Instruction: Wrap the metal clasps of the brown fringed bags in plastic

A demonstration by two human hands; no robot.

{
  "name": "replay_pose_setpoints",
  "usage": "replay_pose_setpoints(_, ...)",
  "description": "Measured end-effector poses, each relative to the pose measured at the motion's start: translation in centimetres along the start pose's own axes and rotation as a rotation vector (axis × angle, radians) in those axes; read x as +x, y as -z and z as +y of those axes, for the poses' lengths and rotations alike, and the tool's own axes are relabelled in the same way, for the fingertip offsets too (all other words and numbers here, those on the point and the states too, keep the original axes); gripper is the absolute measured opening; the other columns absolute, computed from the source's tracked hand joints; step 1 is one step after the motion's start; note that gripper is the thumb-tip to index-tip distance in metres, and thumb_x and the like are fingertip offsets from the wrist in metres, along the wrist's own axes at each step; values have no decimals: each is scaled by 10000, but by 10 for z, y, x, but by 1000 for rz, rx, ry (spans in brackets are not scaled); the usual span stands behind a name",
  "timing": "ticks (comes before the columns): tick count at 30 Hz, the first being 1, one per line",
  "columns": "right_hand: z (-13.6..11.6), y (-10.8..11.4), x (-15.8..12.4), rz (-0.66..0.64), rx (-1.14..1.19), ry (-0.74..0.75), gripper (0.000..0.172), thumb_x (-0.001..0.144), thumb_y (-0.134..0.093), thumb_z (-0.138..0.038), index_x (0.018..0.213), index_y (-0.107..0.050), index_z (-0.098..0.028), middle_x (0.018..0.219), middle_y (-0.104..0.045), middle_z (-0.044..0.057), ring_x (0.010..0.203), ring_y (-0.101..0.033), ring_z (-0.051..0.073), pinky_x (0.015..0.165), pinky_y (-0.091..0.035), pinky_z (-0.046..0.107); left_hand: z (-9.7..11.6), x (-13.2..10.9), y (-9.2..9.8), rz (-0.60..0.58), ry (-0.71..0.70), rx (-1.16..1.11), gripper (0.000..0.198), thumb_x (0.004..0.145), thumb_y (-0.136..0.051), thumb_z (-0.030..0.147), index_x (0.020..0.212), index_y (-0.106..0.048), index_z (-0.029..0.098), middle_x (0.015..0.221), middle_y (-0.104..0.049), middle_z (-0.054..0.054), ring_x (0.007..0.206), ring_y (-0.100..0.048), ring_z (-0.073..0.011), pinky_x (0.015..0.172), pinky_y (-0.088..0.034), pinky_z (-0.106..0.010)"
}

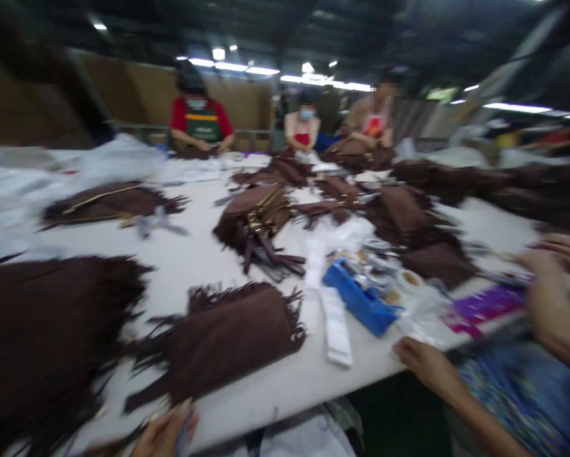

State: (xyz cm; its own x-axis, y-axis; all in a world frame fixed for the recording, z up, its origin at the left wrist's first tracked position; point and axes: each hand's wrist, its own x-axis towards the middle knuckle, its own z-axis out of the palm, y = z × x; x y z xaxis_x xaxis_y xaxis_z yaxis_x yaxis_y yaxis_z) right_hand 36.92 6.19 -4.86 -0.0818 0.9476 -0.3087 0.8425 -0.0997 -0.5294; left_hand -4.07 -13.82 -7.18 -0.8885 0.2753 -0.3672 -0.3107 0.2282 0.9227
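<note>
At the surface (185, 266)'s near edge lay a brown fringed bag (232, 336); beside it our left hand (161, 433) had fingers partly curled, their grip, like our right hand's, we couldn't tell.

Dark-brown, fringed, suede-like bags (256, 209) spread over a white tabletop (194, 247).
Lowest at 7 o'clock, the wearer's bare hand (160, 435) is right by a rectangular brown fringed bag (235, 339), contact unclear through blur; at 4 o'clock, a long blue plastic holder (356, 298) lies near a neighbour's bare hand (425, 358).
</note>
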Motion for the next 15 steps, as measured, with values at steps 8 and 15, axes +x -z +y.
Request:
replay_pose_setpoints(8, -155, -131, -29, -617, 406, 514, 292, 851, -517, -392, 1038, -657, -217, 835, -667, 50, 694, -590, 168, 643, -493, 272, -28, 24, 27, -85, 86, -146, 242, 650, -734, 321, 756, -654, 119, 687, -690, -49, 603, -632, -143, 624, -501, -256)
replay_pose_setpoints(15, -273, -239, -51, -879, 433, 788, 308, 758, -450, -83, 947, -674, -179, 730, -656, -1, 552, -518, 92, 560, -423, 190, -36, 24, 30, -187, 29, -189, 198, 723, -680, 311, 793, -647, 129, 666, -665, -31, 610, -604, -141, 597, -455, -233)
